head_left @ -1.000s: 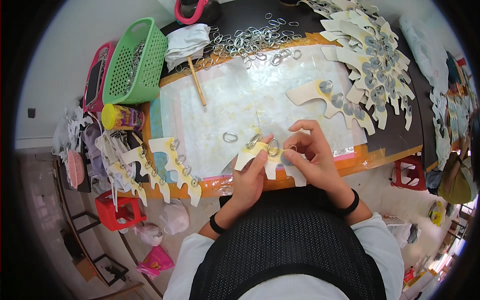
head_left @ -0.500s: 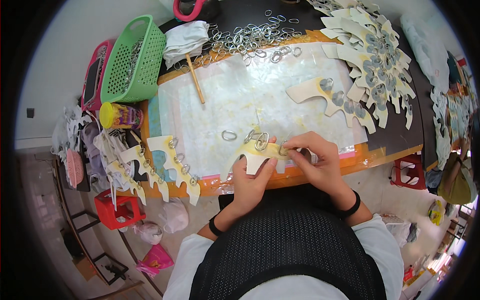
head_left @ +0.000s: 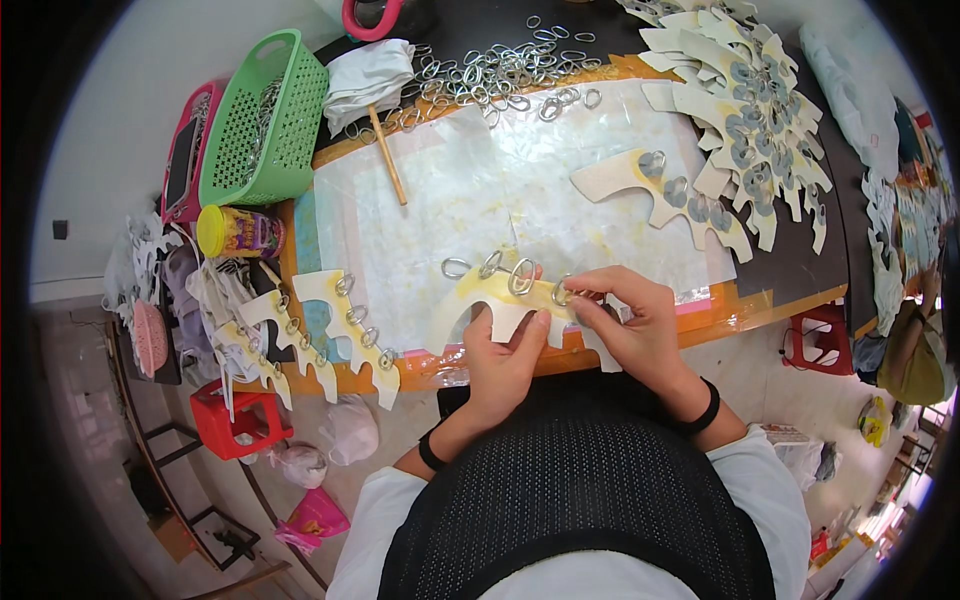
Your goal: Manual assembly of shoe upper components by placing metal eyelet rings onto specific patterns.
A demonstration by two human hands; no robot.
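Near the table's front edge my left hand (head_left: 500,375) is closed on a cream scalloped strip (head_left: 505,292) with yellowish smears, thumb on its near side. Metal oval rings stand up from the strip, one ring (head_left: 522,276) near my left fingertips. My right hand (head_left: 637,322) pinches another oval ring (head_left: 562,290) at the strip's right part; the fingers partly cover it. By the strip's far left edge is a loose-looking ring (head_left: 456,267); whether it touches the strip I cannot tell.
Similar ringed strips (head_left: 350,325) lie at left, with more piled (head_left: 760,130) at far right. Many loose rings (head_left: 500,75) spread at the back, near a folded white cloth (head_left: 368,80) and wooden stick (head_left: 388,155). A green basket (head_left: 265,120) and yellow-lidded jar (head_left: 240,232) stand left.
The strip has turned slightly and shifted, showing more of its left end and a tab hanging below my right hand. Both hands stay nearly in place, my right fingers still at the ring.
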